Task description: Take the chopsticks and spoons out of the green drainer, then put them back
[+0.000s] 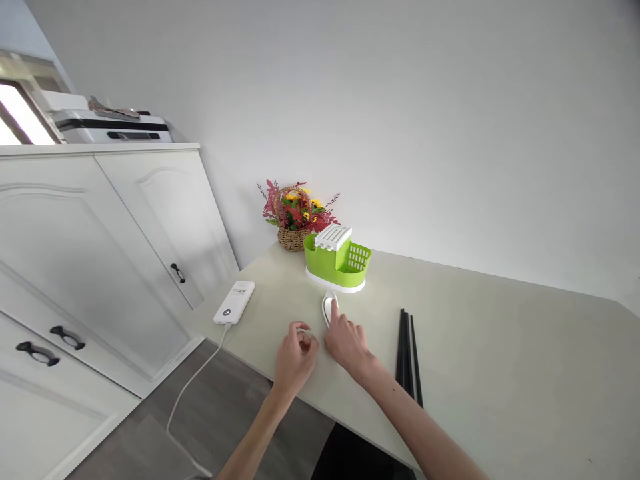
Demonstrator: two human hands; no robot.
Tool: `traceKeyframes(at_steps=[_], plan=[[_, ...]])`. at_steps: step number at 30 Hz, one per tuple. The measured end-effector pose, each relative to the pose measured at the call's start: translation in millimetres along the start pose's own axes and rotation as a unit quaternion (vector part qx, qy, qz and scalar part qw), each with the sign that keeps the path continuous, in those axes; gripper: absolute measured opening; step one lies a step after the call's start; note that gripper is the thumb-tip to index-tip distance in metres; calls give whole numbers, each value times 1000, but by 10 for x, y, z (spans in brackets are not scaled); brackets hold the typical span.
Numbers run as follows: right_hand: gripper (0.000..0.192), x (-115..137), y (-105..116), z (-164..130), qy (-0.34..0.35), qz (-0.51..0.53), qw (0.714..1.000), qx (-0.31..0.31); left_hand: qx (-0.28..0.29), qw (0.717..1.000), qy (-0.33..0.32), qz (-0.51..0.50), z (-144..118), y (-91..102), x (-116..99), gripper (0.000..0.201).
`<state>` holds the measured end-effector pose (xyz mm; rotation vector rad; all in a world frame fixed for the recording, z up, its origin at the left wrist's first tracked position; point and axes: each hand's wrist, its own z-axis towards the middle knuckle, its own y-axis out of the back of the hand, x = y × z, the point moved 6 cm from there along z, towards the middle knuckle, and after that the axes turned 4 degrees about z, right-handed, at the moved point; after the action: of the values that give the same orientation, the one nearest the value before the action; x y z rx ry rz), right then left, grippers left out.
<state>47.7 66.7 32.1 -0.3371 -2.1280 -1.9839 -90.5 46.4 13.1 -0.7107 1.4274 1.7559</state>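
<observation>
A pale counter (500, 347) ran along a plain white wall, seen from above by the person working at it; both bare forearms reached in from the bottom edge. The right hand (347, 343) lay on the counter with its forefinger stretched out, the tip touching a small white spoon (328, 308) that lay flat just in front of a green utensil caddy (336, 261); the other fingers were loosely curled and held nothing. The left hand (295, 357) rested just beside the right, its fingers curled inward in a loose half-closed shape; it possibly pinched something very small, but the view was too coarse to tell.

The caddy stood on a white base, with a white slotted lid (333, 237) over its left part and an open mesh-sided compartment on its right; behind it, against the wall, sat a wicker basket of red and yellow flowers (295, 213). To the right of the right wrist lay a bundle of black chopsticks (407, 353), side by side, pointing away from the person. Near the counter's left edge lay a white power bank (235, 302); its white cable (193, 387) trailed off the edge towards the floor. White cabinets (100, 267) filled the left side, with a white appliance (113, 125) on top.
</observation>
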Motion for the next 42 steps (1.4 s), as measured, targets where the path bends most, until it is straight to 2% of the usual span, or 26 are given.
traceKeyframes(at_steps=[5,12,19,24,27,29,31,34,37,42], plan=[[76,-19,4,-71,23,-21,1000,5,1,1000,5,2,-4,0,-15,16],[73,-225,17,-123,30,-19,999,13,6,1000,-5,5,15,3,-9,16],[46,-466,138,-211,48,11,999,-1,13,999,-19,23,11,7,-31,17],[44,-899,380,-439,44,44,997,-34,16,999,-31,31,16,-8,-19,17],[49,-1306,482,-675,24,69,995,-65,10,998,-40,39,13,-10,-16,17],[49,-1612,536,-869,13,121,985,-119,8,998,-47,46,9,-9,-20,17],[52,-1928,518,-1068,-23,140,978,-152,5,997,-55,58,4,-6,-28,17],[53,-2279,406,-1335,-61,138,974,-167,-2,995,-66,77,0,2,-44,17],[51,-2455,274,-1527,-89,119,974,-170,-7,992,-76,96,4,6,-63,16],[48,-2481,142,-1655,-112,85,975,-174,3,991,-83,109,28,-9,-80,14]])
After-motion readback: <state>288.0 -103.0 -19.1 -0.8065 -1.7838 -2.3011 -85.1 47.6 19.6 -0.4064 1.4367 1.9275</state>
